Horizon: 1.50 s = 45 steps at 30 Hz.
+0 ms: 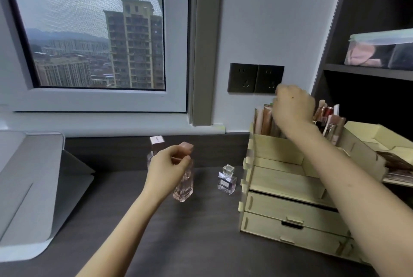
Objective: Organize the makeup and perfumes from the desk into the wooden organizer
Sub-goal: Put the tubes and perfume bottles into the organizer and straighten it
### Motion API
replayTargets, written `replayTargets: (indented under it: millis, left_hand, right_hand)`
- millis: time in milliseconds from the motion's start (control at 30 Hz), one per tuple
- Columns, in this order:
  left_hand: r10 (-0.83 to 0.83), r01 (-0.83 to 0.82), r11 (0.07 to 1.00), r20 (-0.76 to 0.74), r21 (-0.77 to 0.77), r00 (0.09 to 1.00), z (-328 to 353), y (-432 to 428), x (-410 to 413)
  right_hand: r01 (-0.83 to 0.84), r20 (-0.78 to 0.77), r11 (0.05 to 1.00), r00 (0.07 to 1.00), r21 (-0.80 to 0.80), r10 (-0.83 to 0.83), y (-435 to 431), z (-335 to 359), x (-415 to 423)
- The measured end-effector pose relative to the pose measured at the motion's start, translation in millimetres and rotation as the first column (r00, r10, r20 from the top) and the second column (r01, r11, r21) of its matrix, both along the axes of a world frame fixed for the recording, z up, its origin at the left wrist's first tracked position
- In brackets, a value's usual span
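The pale wooden organizer (288, 205) stands on the dark desk at the right, with drawers below and open compartments above. My right hand (292, 106) reaches into its back compartment among upright makeup tubes (263, 120); its fingertips are hidden, so what they hold cannot be made out. My left hand (166, 170) pinches the neck of a pink glass perfume bottle (184, 184) under its pink cap. A second pink-capped bottle (156, 143) stands behind my left hand. A small clear perfume bottle with a bow (226, 180) stands between the pink bottle and the organizer.
A white device with a sloped lid (29, 187) fills the desk's left side. Dark wall sockets (254, 78) sit behind the organizer. A dark shelf unit (368, 71) with a clear box rises at the right, with more makeup sticks (328, 118) below it.
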<state>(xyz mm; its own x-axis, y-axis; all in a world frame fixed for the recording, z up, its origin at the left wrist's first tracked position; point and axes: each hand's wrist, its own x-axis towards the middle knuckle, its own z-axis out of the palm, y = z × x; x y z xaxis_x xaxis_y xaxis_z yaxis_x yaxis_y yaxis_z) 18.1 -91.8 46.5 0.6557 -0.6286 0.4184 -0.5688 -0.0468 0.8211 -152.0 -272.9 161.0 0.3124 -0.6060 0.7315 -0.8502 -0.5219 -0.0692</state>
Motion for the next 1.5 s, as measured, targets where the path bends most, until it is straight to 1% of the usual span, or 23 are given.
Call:
replayTargets:
  millis: [33, 67, 100, 167, 200, 267, 300, 367, 500, 533, 600, 700, 800, 867, 933, 1000, 1100, 1167, 1233, 1300, 1367, 1433, 1500]
  left_hand:
    - [0.007, -0.007, 1.000, -0.005, 0.002, 1.000, -1.5, -0.5, 1.4]
    - [0.011, -0.011, 1.000, -0.008, 0.002, 1.000, -2.9, -1.3, 2.5]
    - [0.013, -0.013, 1.000, -0.013, 0.002, 1.000, -4.3, -1.8, 3.5]
    - [0.018, -0.018, 1.000, -0.024, 0.002, 1.000, -6.2, -2.8, 4.6]
    - [0.022, -0.022, 1.000, -0.028, 0.000, 0.999, -6.9, -3.0, 4.9]
    - [0.028, -0.028, 1.000, -0.034, -0.009, 0.999, -7.7, -3.1, 5.7]
    - [0.030, -0.030, 0.999, -0.038, -0.012, 0.999, -7.9, -2.8, 6.3]
    - [0.032, -0.033, 0.999, -0.045, -0.016, 0.998, -8.0, -1.5, 7.3]
    - [0.022, -0.023, 0.999, -0.055, -0.023, 0.998, -7.8, 5.1, 8.8]
    - [0.018, -0.019, 1.000, -0.052, -0.019, 0.998, -7.7, 7.4, 9.3]
    - [0.017, -0.018, 1.000, -0.041, -0.011, 0.999, -7.8, 11.8, 10.4]
    - [0.027, -0.027, 1.000, -0.044, -0.005, 0.999, -8.9, 16.7, 11.2]
    - [0.026, -0.026, 1.000, -0.052, -0.001, 0.998, -9.3, 20.1, 11.1]
    - [0.026, -0.027, 1.000, -0.058, -0.011, 0.998, -8.5, 22.7, 10.8]
    - [0.026, -0.027, 0.999, -0.065, -0.018, 0.998, -7.3, 25.1, 10.6]
    - [0.021, -0.022, 1.000, -0.064, -0.019, 0.998, -5.9, 27.7, 10.1]
    - [0.012, -0.014, 1.000, -0.067, -0.019, 0.998, -4.7, 33.2, 9.1]
    - [0.006, -0.007, 1.000, -0.071, -0.007, 0.997, -5.4, 36.6, 7.1]
    - [-0.009, 0.010, 1.000, -0.078, 0.013, 0.997, -6.1, 38.9, 2.9]
    - [-0.060, 0.063, 0.997, -0.094, 0.034, 0.994, -5.6, 39.5, -2.9]
    - [-0.173, 0.180, 0.983, -0.134, 0.043, 0.976, -3.5, 38.4, -11.4]
    - [-0.311, 0.319, 0.948, -0.235, -0.003, 0.921, 0.8, 36.2, -21.4]
    - [-0.398, 0.396, 0.916, -0.285, -0.067, 0.872, 6.8, 33.7, -30.7]
  right_hand:
    - [-0.027, -0.021, 0.997, 0.999, -0.073, 0.026, 11.7, -1.3, 3.9]
    - [-0.083, -0.042, 0.992, 0.996, -0.100, 0.079, 24.9, -4.4, 9.7]
    - [-0.150, -0.079, 0.986, 0.986, -0.073, 0.144, 38.5, -9.9, 16.8]
    - [-0.255, -0.173, 0.962, 0.948, 0.100, 0.269, 63.1, -26.0, 34.3]
    - [-0.265, -0.223, 0.940, 0.924, 0.214, 0.311, 72.4, -35.5, 44.1]
    - [-0.215, -0.303, 0.888, 0.885, 0.407, 0.353, 83.5, -55.9, 63.5]
    - [-0.170, -0.326, 0.864, 0.878, 0.474, 0.351, 85.8, -67.8, 73.1]
    - [-0.066, -0.332, 0.816, 0.892, 0.575, 0.306, 83.6, -93.7, 89.8]
    - [0.163, -0.349, 0.744, 0.932, 0.648, 0.100, 61.6, -137.4, 104.3]
    - [0.187, -0.331, 0.721, 0.942, 0.667, 0.062, 55.3, -144.2, 104.4]
    - [0.181, -0.263, 0.694, 0.965, 0.697, 0.013, 44.3, -154.8, 104.0]
    - [0.124, -0.198, 0.716, 0.980, 0.687, 0.021, 38.9, -166.2, 105.9]
    - [0.123, -0.220, 0.757, 0.975, 0.641, 0.028, 42.3, -172.2, 105.3]
    - [0.116, -0.228, 0.756, 0.973, 0.644, 0.045, 45.3, -173.1, 103.1]
    - [0.068, -0.204, 0.745, 0.975, 0.663, 0.093, 49.4, -173.5, 101.4]
    - [-0.014, -0.123, 0.736, 0.984, 0.677, 0.132, 55.3, -173.2, 98.4]
    - [-0.158, 0.047, 0.699, 0.983, 0.697, 0.175, 70.1, -170.5, 90.8]
    - [-0.262, 0.163, 0.673, 0.965, 0.692, 0.207, 82.9, -166.2, 83.4]
    - [-0.384, 0.278, 0.655, 0.923, 0.651, 0.265, 97.5, -157.5, 73.3]
    - [-0.483, 0.355, 0.640, 0.875, 0.598, 0.328, 112.8, -144.4, 59.7]
    - [-0.560, 0.397, 0.628, 0.828, 0.541, 0.396, 126.1, -127.1, 42.1]
    - [-0.626, 0.425, 0.616, 0.779, 0.478, 0.461, 135.6, -106.3, 19.7]
    - [-0.646, 0.429, 0.630, 0.761, 0.431, 0.487, 139.2, -83.4, -6.5]
